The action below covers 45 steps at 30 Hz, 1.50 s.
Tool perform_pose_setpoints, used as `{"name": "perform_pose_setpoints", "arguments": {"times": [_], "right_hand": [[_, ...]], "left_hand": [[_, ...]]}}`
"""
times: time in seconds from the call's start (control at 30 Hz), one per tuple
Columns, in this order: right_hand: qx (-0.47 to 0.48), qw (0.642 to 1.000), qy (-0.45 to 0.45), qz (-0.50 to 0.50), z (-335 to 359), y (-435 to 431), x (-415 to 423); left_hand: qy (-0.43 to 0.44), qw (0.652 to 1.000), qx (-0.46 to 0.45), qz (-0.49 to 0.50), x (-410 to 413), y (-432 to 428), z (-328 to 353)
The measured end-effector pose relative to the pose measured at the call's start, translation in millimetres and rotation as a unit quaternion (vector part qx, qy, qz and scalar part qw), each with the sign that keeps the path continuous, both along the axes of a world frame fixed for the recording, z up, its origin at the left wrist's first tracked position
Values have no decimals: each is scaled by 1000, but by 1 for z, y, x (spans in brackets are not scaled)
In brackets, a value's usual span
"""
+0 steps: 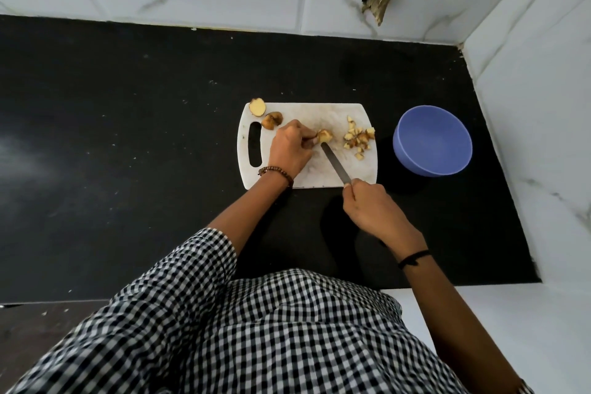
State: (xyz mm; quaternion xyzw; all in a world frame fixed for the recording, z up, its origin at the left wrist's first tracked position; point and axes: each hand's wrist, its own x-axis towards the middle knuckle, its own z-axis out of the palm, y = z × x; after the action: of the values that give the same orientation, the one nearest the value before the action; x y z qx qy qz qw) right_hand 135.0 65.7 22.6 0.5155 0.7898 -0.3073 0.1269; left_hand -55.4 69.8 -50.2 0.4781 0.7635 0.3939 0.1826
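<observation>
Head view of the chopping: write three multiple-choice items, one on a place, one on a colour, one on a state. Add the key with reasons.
1. Where does the bowl stand relative to the cutting board?
A) to its right
B) to its left
C) on top of it

2. What colour is the bowl?
A) red
B) blue
C) white

3. What does the right hand hold?
A) nothing
B) a spoon
C) the knife

Key:
1 A: the bowl sits on the black counter, past the board's right edge.
2 B: its wall and inside are blue.
3 C: the fingers curl round the handle, and the blade tip lies by the piece that the left hand holds down.
</observation>
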Motion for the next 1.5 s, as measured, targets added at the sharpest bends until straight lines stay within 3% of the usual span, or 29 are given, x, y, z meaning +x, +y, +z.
{"name": "perform_pose_setpoints", "arguments": {"times": [0.37, 0.5, 0.87, 1.17, 1.33, 1.5], "right_hand": [[89, 975, 166, -115, -13, 21, -15], [113, 967, 203, -104, -18, 46, -36], [178, 958, 207, -86, -40, 83, -63], [139, 962, 224, -75, -42, 87, -57], [134, 972, 184, -50, -41, 84, -62], [121, 967, 217, -63, -43, 83, -62]], "left_hand": [[-38, 999, 4, 8, 3, -6, 4], [-21, 1000, 1, 8, 5, -4, 6], [-9, 1000, -26, 12, 2, 5, 6], [-9, 999, -45, -11, 1, 9, 9], [19, 997, -71, -33, -2, 13, 12], [41, 995, -76, -49, -3, 16, 12]]}}
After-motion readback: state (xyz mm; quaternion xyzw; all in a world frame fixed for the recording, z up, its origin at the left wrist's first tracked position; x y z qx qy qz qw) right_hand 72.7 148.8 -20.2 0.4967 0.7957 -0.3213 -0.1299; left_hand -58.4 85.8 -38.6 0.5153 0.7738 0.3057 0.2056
